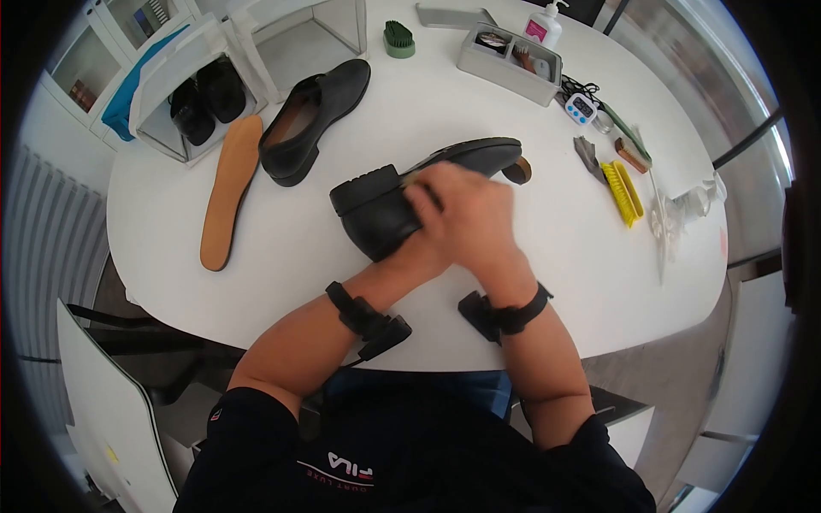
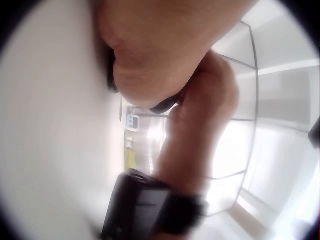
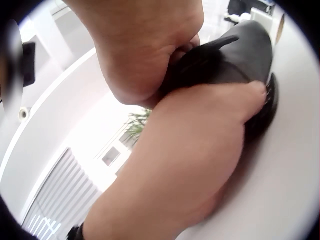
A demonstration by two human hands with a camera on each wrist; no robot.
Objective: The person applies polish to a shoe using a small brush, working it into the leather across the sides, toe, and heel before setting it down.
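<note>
A black leather loafer (image 1: pixel 372 218) lies on its side on the table, heel to the left and toe to the right. My left hand (image 3: pixel 200 125) grips it from below, the thumb over the sole's edge in the right wrist view. In the head view the left hand is mostly hidden behind my right hand (image 1: pixel 470 214), which crosses over it. The right fingers curl at the sole just beside the heel and pinch a small yellowish piece (image 1: pixel 410 180); I cannot tell what it is. Behind the toe sits a small round brown-lined item (image 1: pixel 517 171).
The other black loafer (image 1: pixel 295 141) and a tan insole (image 1: pixel 229 197) lie on the left. At the back are shoe boxes (image 1: pixel 162 137), a green brush (image 1: pixel 398 40) and a grey organizer (image 1: pixel 505 73). A yellow brush (image 1: pixel 623 194), a wooden brush (image 1: pixel 633 156) and a timer (image 1: pixel 581 109) lie right.
</note>
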